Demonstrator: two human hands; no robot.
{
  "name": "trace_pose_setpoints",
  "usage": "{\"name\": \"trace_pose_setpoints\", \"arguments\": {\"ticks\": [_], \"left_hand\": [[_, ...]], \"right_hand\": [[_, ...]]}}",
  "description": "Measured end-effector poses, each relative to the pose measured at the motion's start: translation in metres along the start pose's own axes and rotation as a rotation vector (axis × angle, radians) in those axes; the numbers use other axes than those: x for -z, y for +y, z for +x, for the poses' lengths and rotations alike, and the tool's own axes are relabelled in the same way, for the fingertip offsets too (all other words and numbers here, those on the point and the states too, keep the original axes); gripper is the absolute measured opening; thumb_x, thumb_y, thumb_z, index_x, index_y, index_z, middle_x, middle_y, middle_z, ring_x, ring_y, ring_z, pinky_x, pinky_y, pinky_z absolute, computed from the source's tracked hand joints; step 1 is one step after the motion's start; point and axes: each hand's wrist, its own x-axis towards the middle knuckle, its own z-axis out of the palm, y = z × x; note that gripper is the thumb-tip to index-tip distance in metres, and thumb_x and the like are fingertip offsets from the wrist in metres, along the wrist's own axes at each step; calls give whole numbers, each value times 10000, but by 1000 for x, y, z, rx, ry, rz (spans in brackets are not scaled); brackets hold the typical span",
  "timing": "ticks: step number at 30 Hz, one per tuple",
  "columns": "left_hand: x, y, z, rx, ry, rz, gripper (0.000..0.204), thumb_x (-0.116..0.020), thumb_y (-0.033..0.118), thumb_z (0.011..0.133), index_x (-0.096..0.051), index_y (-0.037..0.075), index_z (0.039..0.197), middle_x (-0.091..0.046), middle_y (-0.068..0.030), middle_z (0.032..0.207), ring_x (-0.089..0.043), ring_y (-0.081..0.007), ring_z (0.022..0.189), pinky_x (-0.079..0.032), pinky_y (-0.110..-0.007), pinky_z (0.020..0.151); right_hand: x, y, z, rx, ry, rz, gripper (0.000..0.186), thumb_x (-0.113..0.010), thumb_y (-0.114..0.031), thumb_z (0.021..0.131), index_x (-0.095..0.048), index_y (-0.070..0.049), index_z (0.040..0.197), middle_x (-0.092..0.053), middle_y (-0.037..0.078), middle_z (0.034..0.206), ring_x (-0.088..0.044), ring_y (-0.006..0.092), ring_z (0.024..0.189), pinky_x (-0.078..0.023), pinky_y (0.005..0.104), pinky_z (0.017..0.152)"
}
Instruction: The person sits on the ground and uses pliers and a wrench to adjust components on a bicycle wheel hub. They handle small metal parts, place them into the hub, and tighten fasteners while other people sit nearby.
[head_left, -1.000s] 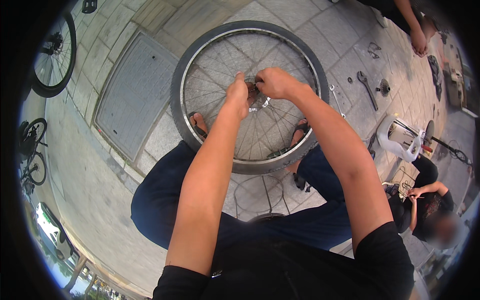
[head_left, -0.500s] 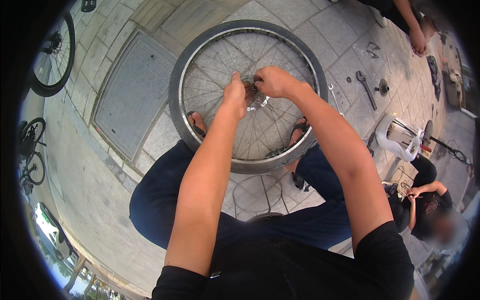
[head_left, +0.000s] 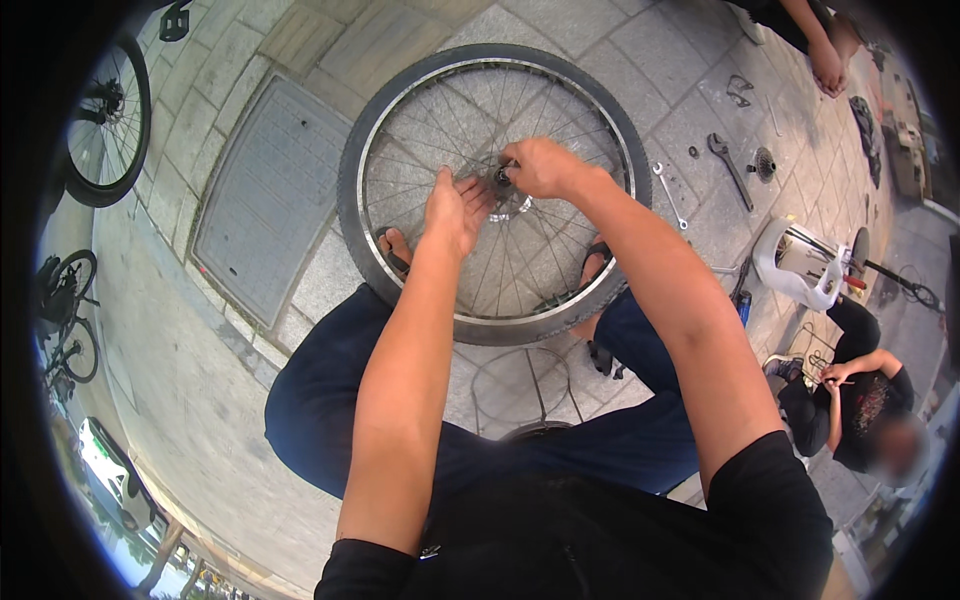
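One bicycle wheel (head_left: 348, 195) face-on, hub (head_left: 501, 177) end-on, left hand (head_left: 457, 212) splayed, right hand (head_left: 543, 168) closed on hub.

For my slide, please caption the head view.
Right hand at the hub of a bicycle wheel, left hand open; wrenches nearby.

A wheel (head_left: 516, 204) lies roughly flat, broad side up, at the upper middle of the view. A thick black tyre (head_left: 500, 332) circles its silver rim (head_left: 497, 318). Thin spokes (head_left: 506, 262) run inward to a dark hub (head_left: 502, 176), partly hidden, with a shiny metal disc beside it.
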Motion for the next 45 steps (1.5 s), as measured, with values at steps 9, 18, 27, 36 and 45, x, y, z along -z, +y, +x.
{"name": "trace_pose_setpoints", "arguments": {"ticks": [9,18,27,36,45], "left_hand": [[28,7,-18,-82,64,67,418,-503,429,1121,-608,26,1085,-683,-118,998,-688,-277,861,-565,-406,766],[6,49,-108,-226,102,195,322,-542,383,1104,-467,167,878,-392,35,664,-309,-120,527,-264,-302,474],[23,16,-150,-112,74,298,286,-403,292,1163,-608,99,1207,-283,61,621,-244,-81,477,-221,-261,388],[79,-102,-143,-279,-108,1711,377,-613,120,999,-671,1,1352,-727,-118,1080,-670,-202,719,-560,-341,641],[89,-114,-160,-154,-211,1896,353,-587,144,1039,-663,-103,1280,-766,-169,1049,-726,-220,893,-580,-344,802]], "right_hand": [[88,87,-157,-157,180,-10,344,-663,-261,970,-756,-1,1174,-757,276,1036,-729,448,992,-564,507,897],[-74,154,-432,-989,638,646,555,-649,-485,995,-797,49,978,-774,246,903,-762,324,879,-564,452,838],[-400,36,-444,-1103,739,1216,535,-684,-475,957,-761,50,884,-757,272,882,-772,341,889,-571,471,819],[-377,16,-452,-1060,494,1068,450,-667,-405,924,-794,22,990,-752,295,1054,-725,465,1036,-574,506,917],[-388,-7,-455,-1055,376,1064,495,-633,-435,958,-793,14,1091,-751,271,1166,-710,451,1133,-558,520,1002]]}}
